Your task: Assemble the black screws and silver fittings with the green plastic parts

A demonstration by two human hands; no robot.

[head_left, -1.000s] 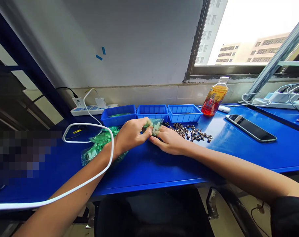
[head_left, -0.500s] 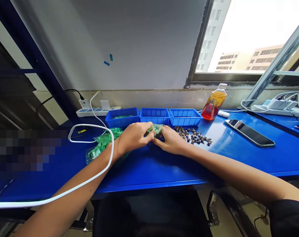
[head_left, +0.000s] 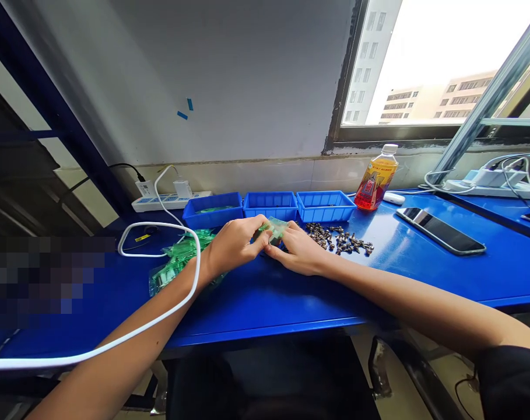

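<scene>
Between my two hands is a small green plastic bag [head_left: 277,228], held above the blue table. My left hand [head_left: 239,240] pinches its left side with thumb and fingers. On the bag's right side, my right hand [head_left: 300,247] is closed, fingertips at the edge. What the bag contains cannot be made out. A pile of similar green bags [head_left: 181,256] lies left of my left hand, partly covered by my forearm. Just beyond my right hand, small dark metal screw-like parts [head_left: 334,237] are scattered on the table.
Three blue bins stand in a row behind my hands: left bin [head_left: 213,217], middle bin [head_left: 271,211], right bin [head_left: 326,213]. A drink bottle [head_left: 375,181] and a phone [head_left: 442,231] are to the right. A white cable [head_left: 198,262] loops over my left forearm.
Both hands stay together on the green bag, which has turned slightly and shows more of its face. The whole view has shifted a little.
</scene>
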